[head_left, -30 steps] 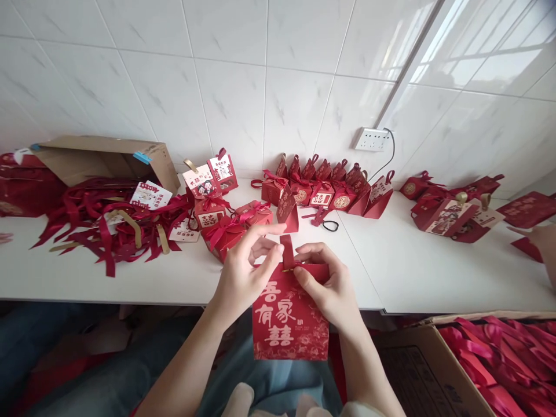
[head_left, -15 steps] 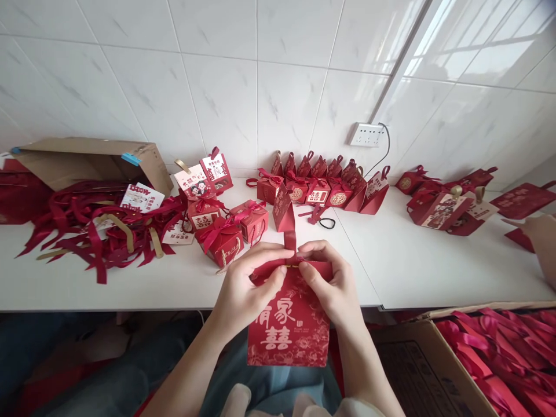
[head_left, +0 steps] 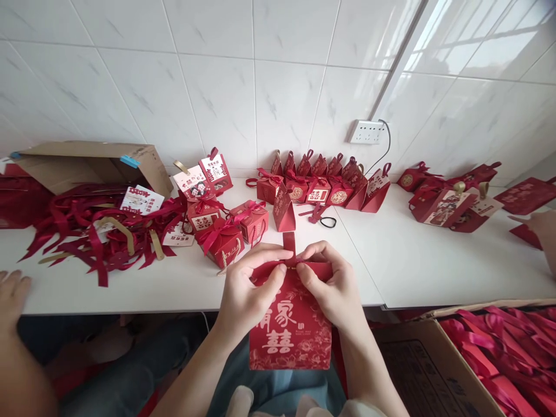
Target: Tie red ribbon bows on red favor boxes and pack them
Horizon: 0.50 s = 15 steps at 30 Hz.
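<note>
A red gift box (head_left: 291,333) with pale characters and flowers hangs upright over my lap, in front of the table edge. My left hand (head_left: 256,284) pinches its top edge from the left, thumb in front and fingers behind. From the right, my right hand (head_left: 324,281) grips the same edge, its thumb close to the other thumb. Between them a red ribbon loop (head_left: 289,245) stands up from the box top. Beyond it, a small red triangular box (head_left: 284,209) stands on the white table (head_left: 208,292).
Red ribbons (head_left: 113,231) are heaped by an open cardboard box (head_left: 87,159) on the left. Several red boxes (head_left: 318,190) line the wall. A carton (head_left: 425,359) of red boxes is at lower right. Other people's hands show at left (head_left: 13,298) and right (head_left: 545,231).
Another person's hand and arm have come into view at the left edge. My hands keep hold of the gift box, which sits slightly lower and further right.
</note>
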### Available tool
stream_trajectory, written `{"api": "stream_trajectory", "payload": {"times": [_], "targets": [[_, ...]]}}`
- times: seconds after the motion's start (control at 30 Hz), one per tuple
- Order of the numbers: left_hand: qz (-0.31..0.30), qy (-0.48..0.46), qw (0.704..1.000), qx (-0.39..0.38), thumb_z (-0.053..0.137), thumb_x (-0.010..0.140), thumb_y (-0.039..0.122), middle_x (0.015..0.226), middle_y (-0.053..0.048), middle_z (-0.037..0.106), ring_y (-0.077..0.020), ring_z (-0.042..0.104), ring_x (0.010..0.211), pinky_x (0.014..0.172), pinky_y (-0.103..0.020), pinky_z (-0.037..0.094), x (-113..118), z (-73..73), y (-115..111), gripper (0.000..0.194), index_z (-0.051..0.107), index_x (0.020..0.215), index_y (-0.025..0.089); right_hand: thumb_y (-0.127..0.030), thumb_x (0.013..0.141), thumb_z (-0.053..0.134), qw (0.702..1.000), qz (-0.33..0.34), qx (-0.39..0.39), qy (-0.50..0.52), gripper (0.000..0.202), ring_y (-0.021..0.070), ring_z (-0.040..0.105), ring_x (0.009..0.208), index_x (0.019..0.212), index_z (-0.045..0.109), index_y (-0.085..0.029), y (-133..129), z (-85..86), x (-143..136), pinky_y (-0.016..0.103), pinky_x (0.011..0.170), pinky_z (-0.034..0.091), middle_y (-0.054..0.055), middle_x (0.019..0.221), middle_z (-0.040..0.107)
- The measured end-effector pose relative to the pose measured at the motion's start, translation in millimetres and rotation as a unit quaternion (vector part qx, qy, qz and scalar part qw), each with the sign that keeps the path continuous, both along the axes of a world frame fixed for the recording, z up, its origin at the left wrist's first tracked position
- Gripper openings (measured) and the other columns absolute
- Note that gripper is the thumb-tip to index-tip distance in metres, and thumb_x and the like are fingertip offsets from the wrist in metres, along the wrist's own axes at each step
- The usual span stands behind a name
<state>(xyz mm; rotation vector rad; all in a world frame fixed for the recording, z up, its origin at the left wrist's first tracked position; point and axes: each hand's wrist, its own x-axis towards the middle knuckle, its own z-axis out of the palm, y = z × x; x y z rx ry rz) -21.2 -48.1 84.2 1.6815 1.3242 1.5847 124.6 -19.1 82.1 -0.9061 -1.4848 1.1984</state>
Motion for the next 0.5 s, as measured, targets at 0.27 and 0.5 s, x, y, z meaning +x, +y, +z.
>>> {"api": "stream_trajectory", "payload": {"times": [0.27,0.5], "targets": [[-0.001,0.008,1.0,-0.004,0.058,0.081,0.012,0.094,0.0,0.071,-0.0136,0.066,0.091,0.081,-0.021,0.055,1.4,3.1,0.2,0.02,0.072,0.089,0.023,-0.026,0.079,0.06,0.999,0.016,-0.014,0.043,0.015,0.0086,0.051,0.058,0.093,0.055,-0.023,-2.0,-6.6,2.5,0.018,0.051,0.041,-0.002,0.082,0.06],[0.0,0.011,1.0,0.003,0.057,0.081,0.011,0.093,0.001,0.071,-0.0116,0.066,0.09,0.081,-0.017,0.053,4.0,4.1,0.0,0.019,0.071,0.089,0.021,-0.027,0.077,0.062,1.0,-0.008,-0.01,0.02,0.012,0.0101,0.051,0.059,0.084,0.054,-0.021,-0.7,-6.0,1.6,0.019,0.053,0.042,-0.002,0.074,0.06]]}}
